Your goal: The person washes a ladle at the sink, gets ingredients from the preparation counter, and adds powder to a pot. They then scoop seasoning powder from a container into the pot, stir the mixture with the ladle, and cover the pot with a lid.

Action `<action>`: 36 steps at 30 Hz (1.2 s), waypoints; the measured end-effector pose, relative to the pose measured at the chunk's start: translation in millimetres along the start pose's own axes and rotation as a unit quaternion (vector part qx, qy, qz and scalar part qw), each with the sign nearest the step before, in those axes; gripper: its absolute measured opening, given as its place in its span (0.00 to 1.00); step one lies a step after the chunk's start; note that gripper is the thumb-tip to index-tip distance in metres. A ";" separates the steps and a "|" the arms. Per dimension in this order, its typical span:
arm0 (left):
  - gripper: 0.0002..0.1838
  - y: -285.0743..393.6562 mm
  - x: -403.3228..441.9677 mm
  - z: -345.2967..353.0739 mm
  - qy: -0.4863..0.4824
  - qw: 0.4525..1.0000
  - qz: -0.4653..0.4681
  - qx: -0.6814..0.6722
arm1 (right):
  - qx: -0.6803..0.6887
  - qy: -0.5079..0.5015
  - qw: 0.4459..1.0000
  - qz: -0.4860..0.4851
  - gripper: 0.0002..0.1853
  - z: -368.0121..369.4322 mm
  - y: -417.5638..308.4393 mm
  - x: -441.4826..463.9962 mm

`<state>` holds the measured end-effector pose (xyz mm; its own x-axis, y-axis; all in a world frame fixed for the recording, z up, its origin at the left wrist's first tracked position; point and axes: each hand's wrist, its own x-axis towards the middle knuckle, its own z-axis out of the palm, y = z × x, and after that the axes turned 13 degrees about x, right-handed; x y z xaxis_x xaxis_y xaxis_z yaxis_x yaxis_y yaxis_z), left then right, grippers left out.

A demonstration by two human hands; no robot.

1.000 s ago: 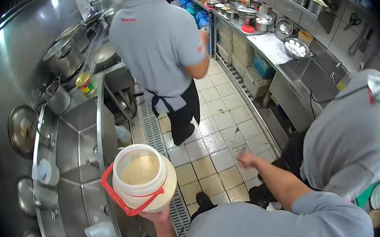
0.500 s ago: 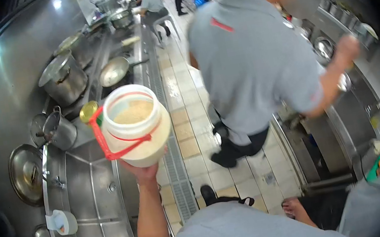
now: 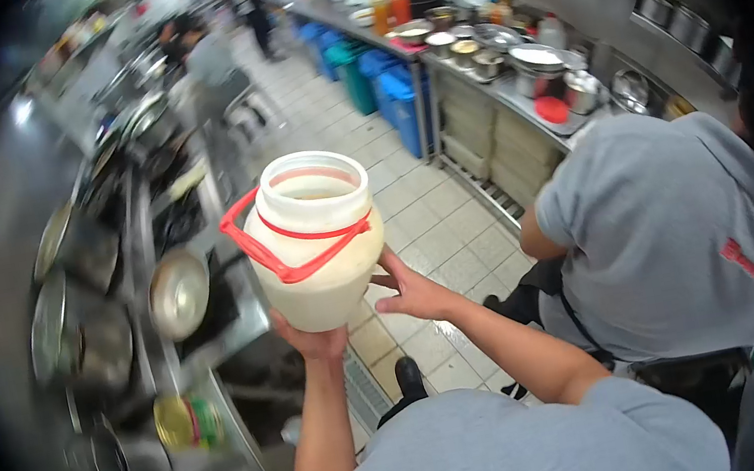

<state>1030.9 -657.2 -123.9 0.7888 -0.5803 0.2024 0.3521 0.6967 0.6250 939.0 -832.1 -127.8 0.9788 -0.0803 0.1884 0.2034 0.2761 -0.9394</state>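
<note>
A large cream-coloured plastic jar (image 3: 320, 286) with a wide white open mouth and a red handle (image 3: 297, 268) is held up in front of me. My left hand (image 3: 314, 335) grips it from below, at its lower left side. The handle hangs down around the jar's neck. Through the mouth, a little of the pale contents shows low inside. My right hand (image 3: 418, 294) is at the jar's lower right side with its fingers spread. Whether those fingertips press on the jar I cannot tell.
A co-worker in a grey shirt (image 3: 669, 234) bends down close on my right. Along the left runs a stove with a frying pan (image 3: 180, 293), pots and a yellow-green tin (image 3: 186, 422). Blue bins (image 3: 401, 105) and a counter of steel pots stand ahead right, beside the tiled floor (image 3: 411, 199).
My right hand has come up from low on the right to the jar. The view has swung right. The co-worker who stood upright ahead is now bent over at the right.
</note>
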 end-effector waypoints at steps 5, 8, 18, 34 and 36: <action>0.46 -41.2 179.3 -4.9 -0.119 0.969 -0.059 0.208 | 0.238 0.170 0.952 -0.087 0.45 -98.6 -36.7 87.1; 0.53 -62.7 275.7 32.9 -0.234 0.918 -0.107 0.303 | 0.235 0.248 0.920 -0.193 0.41 -182.8 -49.8 106.8; 0.63 -235.8 567.9 159.1 -0.468 0.780 -0.282 0.306 | 0.242 0.377 0.823 -0.350 0.37 -465.6 -31.3 146.4; 0.44 -477.2 846.3 177.7 -0.398 0.612 -0.675 0.107 | -0.203 0.647 0.733 -0.048 0.43 -626.6 -175.8 302.3; 0.39 -504.1 880.6 180.3 -0.393 0.569 -0.717 0.090 | -0.218 0.684 0.696 -0.006 0.43 -651.4 -178.2 319.9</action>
<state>1457.2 -1595.5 -124.8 -0.7378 -0.5565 -0.3819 0.2368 -0.7433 0.6257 1200.5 -1530.9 -86.9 -0.0230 -0.9994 0.0276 -0.1078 -0.0250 -0.9939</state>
